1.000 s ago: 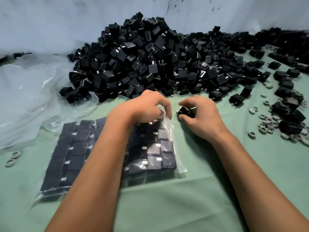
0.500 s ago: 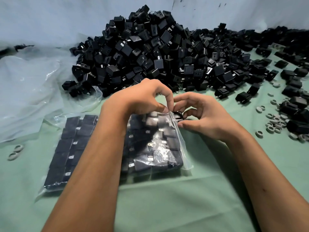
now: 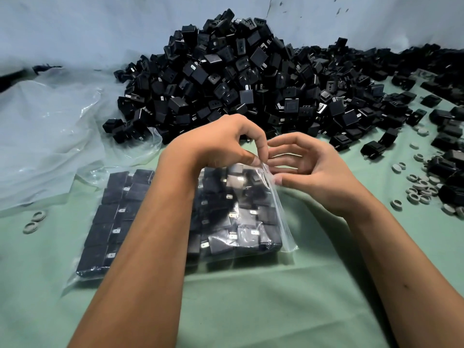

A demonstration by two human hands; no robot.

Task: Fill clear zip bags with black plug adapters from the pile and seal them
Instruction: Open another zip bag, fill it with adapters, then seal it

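Observation:
A big pile of black plug adapters (image 3: pixel 238 79) lies at the back of the green cloth. In front of it a clear zip bag (image 3: pixel 241 222) lies flat, packed with rows of adapters, its open edge to the right. My left hand (image 3: pixel 221 144) reaches over the bag and pinches its far right corner. My right hand (image 3: pixel 316 172) is beside that corner, holding no adapter; its thumb and lowest fingertip pinch the bag's open edge. More bagged adapters (image 3: pixel 118 204) show left of my forearm; whether they are in a separate bag is hidden.
Crumpled clear plastic (image 3: pixel 50 136) is heaped at the left. Grey-white rings (image 3: pixel 421 187) and loose adapters (image 3: pixel 374 149) are scattered at the right, and two rings (image 3: pixel 35 219) lie at the left. Green cloth (image 3: pixel 276 297) covers the near table.
My right hand carried a black adapter from the cloth to the bag's mouth; the adapter has left its fingers. My left hand lifted the bag's corner slightly.

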